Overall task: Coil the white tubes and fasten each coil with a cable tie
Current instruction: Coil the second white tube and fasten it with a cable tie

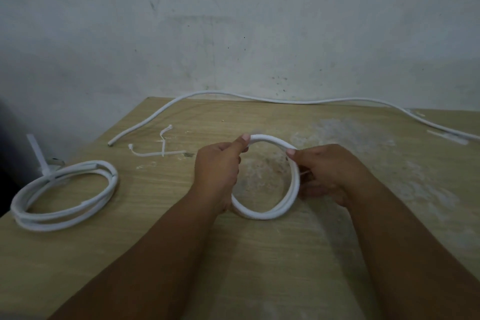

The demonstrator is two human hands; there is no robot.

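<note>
Both hands pinch the coil (pixel 267 205) mid-counter (pixel 259 267) so it can't spring open: left hand (pixel 217 171) fingers clamped at 11 o'clock, right hand (pixel 330 171) at 2. Tied coil (pixel 65 195) sits left; cable ties (pixel 158 150) and loose tube (pixel 285 100) wait beyond.

No text, label, brand, number or sign can be read anywhere in the view. The white tubes carry no visible print, the wooden table shows only pale smears and grain, and the grey wall at the far side bears nothing but dark specks and scuffs.
</note>
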